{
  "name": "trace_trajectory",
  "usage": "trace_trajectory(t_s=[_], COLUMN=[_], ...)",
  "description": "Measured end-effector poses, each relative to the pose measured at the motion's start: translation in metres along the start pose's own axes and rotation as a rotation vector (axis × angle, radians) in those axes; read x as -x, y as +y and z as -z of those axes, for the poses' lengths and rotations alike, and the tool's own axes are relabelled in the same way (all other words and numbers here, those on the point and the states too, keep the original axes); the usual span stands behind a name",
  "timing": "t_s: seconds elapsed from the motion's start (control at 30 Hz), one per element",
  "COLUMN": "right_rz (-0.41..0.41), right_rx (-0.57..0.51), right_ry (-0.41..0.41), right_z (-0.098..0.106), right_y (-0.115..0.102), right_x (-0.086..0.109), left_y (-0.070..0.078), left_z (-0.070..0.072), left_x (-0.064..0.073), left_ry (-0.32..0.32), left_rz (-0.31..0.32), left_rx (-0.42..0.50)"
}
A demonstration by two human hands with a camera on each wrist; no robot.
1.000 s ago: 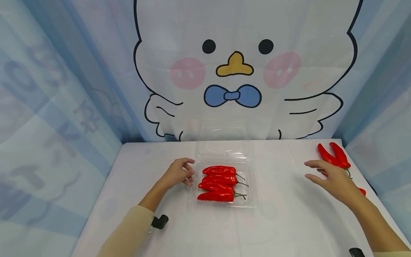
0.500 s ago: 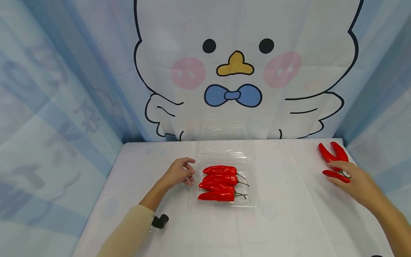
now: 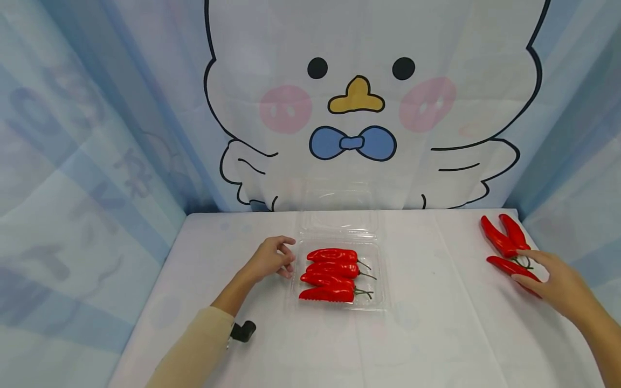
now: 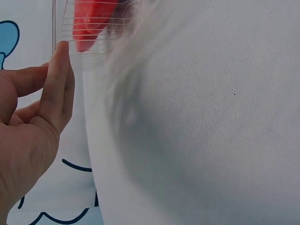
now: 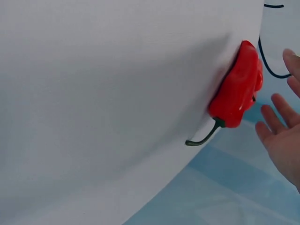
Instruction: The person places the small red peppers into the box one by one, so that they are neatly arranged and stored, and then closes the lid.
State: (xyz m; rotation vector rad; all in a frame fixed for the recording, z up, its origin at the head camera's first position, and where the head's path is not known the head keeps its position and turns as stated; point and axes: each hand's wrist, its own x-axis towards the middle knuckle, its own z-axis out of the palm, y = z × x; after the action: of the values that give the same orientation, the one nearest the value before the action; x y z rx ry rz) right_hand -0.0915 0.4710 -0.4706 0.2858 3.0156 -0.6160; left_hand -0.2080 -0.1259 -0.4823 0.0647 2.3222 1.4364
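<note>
My right hand [image 3: 558, 280] reaches over a red chili pepper [image 3: 506, 265] at the table's right side, thumb and fingers spread apart; in the head view the thumb overlaps the pepper. The right wrist view shows those fingers [image 5: 281, 110] beside a red pepper [image 5: 236, 89] with a green stem, a gap between them. Two more peppers [image 3: 497, 237] lie just behind. At the middle, my left hand [image 3: 269, 261] is loosely bent, fingertips right at the left edge of a clear plastic clamshell box [image 3: 382, 280]. Several red peppers [image 3: 332, 271] lie side by side in it.
The box's clear lid [image 3: 339, 215] stands raised at the back, against a curtain [image 3: 354, 183] with a cartoon face. More patterned curtains hang at both sides. A black wrist-camera mount [image 3: 244, 331] juts from the left wrist over the white table [image 3: 427, 334].
My right hand has moved right and slightly nearer, over the loose peppers, and then back a little, uncovering more of the front one. The left hand has stayed beside the box.
</note>
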Motion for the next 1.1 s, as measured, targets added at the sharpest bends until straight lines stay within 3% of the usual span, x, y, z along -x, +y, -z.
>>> trace_trajectory(t_s=[0.33,0.7,0.93,1.1], right_rz=[-0.026,-0.07,-0.009,-0.015], right_rx=[0.011,0.065,0.07,0.067], right_ry=[-0.028,-0.061,-0.07,-0.078], right_z=[-0.012,-0.02,-0.021,-0.025], right_y=[0.023,0.03,0.034,0.036], right_x=[-0.001,-0.002,-0.004,-0.004], left_y=[0.003,0.001,0.001,0.0], left_z=[0.001,0.0,0.0,0.0], left_x=[0.0,-0.001,0.0,0.001], left_ry=[0.0,-0.007,-0.007,-0.007], left_rz=[0.007,-0.007,-0.002,-0.007], left_rx=[-0.009,-0.009,0.0,-0.004])
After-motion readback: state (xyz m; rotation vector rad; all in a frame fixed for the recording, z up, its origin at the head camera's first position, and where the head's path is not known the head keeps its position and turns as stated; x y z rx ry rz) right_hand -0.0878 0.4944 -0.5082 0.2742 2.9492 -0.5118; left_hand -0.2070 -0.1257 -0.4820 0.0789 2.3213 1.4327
